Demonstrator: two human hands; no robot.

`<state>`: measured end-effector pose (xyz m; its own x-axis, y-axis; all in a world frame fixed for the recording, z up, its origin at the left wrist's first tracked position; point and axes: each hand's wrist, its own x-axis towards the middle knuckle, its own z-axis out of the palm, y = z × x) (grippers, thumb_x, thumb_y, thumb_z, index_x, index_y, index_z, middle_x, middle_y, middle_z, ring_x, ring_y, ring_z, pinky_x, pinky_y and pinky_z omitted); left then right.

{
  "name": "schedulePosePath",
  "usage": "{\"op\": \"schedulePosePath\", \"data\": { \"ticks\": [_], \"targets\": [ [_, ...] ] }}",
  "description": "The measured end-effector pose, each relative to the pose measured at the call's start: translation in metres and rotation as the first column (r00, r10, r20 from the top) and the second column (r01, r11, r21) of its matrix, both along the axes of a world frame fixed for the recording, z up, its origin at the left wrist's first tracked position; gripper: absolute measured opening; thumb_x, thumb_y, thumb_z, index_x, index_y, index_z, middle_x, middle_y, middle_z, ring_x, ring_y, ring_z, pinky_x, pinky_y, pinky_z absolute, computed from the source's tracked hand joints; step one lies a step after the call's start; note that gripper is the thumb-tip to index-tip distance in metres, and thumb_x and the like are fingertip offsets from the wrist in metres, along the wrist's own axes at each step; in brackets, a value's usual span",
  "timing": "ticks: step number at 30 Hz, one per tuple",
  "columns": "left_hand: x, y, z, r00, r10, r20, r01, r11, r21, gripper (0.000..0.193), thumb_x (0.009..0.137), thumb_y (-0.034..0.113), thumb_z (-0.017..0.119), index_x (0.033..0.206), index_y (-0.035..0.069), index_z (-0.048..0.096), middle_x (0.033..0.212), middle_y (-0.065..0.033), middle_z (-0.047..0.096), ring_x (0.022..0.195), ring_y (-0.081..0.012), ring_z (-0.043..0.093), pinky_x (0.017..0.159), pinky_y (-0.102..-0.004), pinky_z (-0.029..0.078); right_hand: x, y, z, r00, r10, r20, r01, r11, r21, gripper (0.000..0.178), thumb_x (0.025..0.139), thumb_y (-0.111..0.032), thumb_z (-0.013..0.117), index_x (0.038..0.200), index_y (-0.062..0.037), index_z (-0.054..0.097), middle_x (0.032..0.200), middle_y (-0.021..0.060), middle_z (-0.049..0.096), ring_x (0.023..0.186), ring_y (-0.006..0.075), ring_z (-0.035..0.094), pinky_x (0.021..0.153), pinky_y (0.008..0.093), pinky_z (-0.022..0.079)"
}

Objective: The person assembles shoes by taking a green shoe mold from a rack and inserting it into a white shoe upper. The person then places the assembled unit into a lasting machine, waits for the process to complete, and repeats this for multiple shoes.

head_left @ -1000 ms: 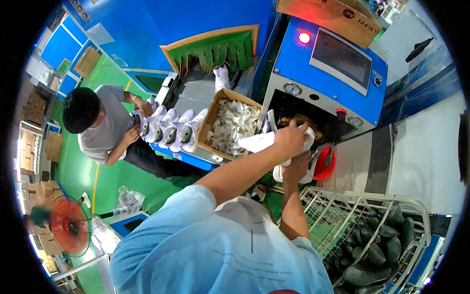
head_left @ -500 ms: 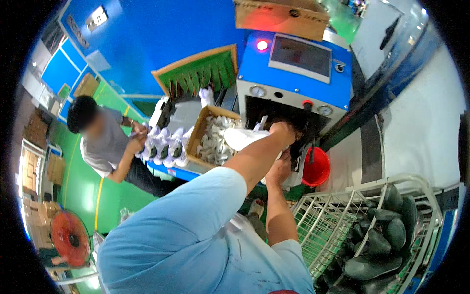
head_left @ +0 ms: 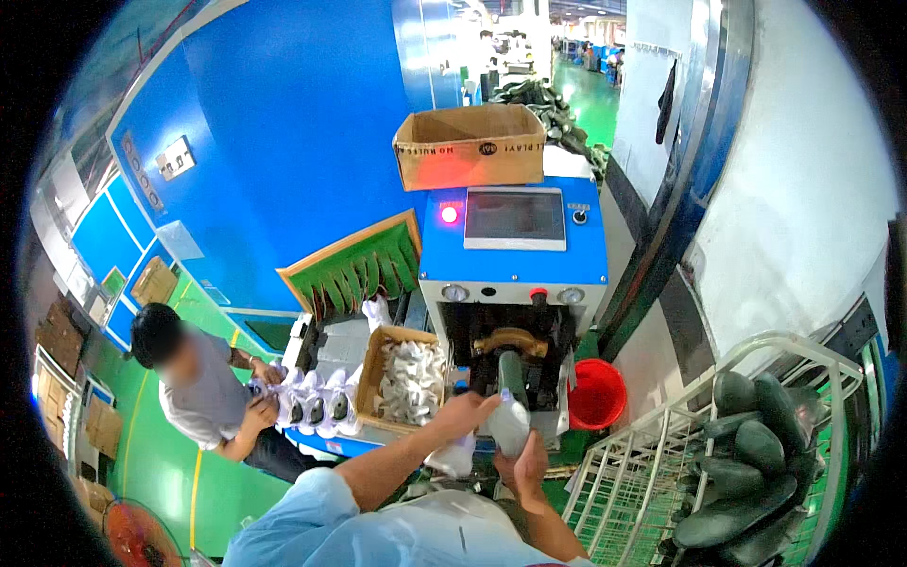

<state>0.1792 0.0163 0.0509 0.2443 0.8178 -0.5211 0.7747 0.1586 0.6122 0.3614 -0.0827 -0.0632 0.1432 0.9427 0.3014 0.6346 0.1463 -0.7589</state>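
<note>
A dark green shoe last (head_left: 511, 372) points out of the machine's opening toward me, its near end covered by a whitish, shiny piece (head_left: 511, 427). My right hand (head_left: 525, 461) is closed round the lower right side of that covered end. From the left, my left hand (head_left: 469, 412) has its fingers pinched at the upper edge of the whitish piece. Below my left wrist a white shoe-like piece (head_left: 453, 457) shows in part; what holds it is hidden. Inside the opening, a brownish curved clamp (head_left: 511, 342) sits above the last.
The blue-topped machine (head_left: 586, 253) has a screen, gauges and a red light; a carton (head_left: 470, 170) stands behind it. Left are a box of small white pieces (head_left: 376, 367), purple-white shoes (head_left: 316, 402) and a co-worker (head_left: 203, 387). Right are a red bucket (head_left: 597, 392) and a wire cart (head_left: 652, 444) of dark lasts.
The view has tilted up, so the machine sits lower in it. My hands have drawn back from inside the opening, and the dark last with its whitish end now shows.
</note>
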Motion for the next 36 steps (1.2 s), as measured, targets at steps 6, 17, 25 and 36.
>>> {"op": "schedulePosePath", "data": {
  "ticks": [6,17,25,36],
  "targets": [
    [-0.026,-0.05,-0.085,0.664,0.279,0.694,0.25,0.792,-0.557,0.077,0.101,0.073,0.024,0.109,0.013,0.072,0.074,-0.0041,0.07,0.069,-0.0164,0.066,0.072,-0.0323,0.054,0.007,-0.044,0.059,0.941,0.305,0.148,-0.298,0.952,-0.068,0.063,0.073,-0.025,0.084,0.123,0.0,0.054,0.097,0.0185,0.064,0.086,0.0367,0.066,0.074,0.0486,0.053],
    [-0.19,-0.067,-0.157,0.644,0.572,0.508,-0.047,0.692,-0.72,0.033,0.095,0.027,0.066,0.121,0.006,0.062,0.098,-0.0027,0.068,0.072,-0.0146,0.064,0.066,-0.0303,0.053,-0.074,0.087,-0.036,-0.107,-0.457,-0.883,-0.316,0.857,-0.406,0.089,0.079,-0.003,0.081,0.155,-0.0121,0.036,0.146,0.0138,0.05,0.127,0.0346,0.053,0.102,0.0469,0.048],
    [-0.232,-0.075,-0.139,0.696,0.54,0.474,-0.11,0.732,-0.672,0.046,0.092,0.032,0.072,0.125,0.001,0.062,0.112,-0.0075,0.069,0.096,-0.0192,0.067,0.081,-0.0327,0.053,0.002,-0.125,0.069,0.764,-0.348,-0.543,0.123,0.905,-0.407,0.069,0.088,-0.023,0.074,0.149,-0.0081,0.048,0.136,0.0107,0.061,0.116,0.021,0.061,0.104,0.0349,0.047],
    [-0.172,-0.014,-0.131,0.903,-0.009,0.429,0.306,0.715,-0.629,0.059,0.088,0.032,0.077,0.134,0.001,0.055,0.117,-0.0058,0.064,0.098,-0.0165,0.062,0.089,-0.0318,0.05,0.022,-0.399,0.107,-0.401,-0.822,0.404,0.891,-0.453,-0.038,0.063,0.1,-0.027,0.056,0.155,-0.012,0.03,0.122,0.0263,0.066,0.103,0.0465,0.067,0.087,0.0541,0.053]
  ]
}}
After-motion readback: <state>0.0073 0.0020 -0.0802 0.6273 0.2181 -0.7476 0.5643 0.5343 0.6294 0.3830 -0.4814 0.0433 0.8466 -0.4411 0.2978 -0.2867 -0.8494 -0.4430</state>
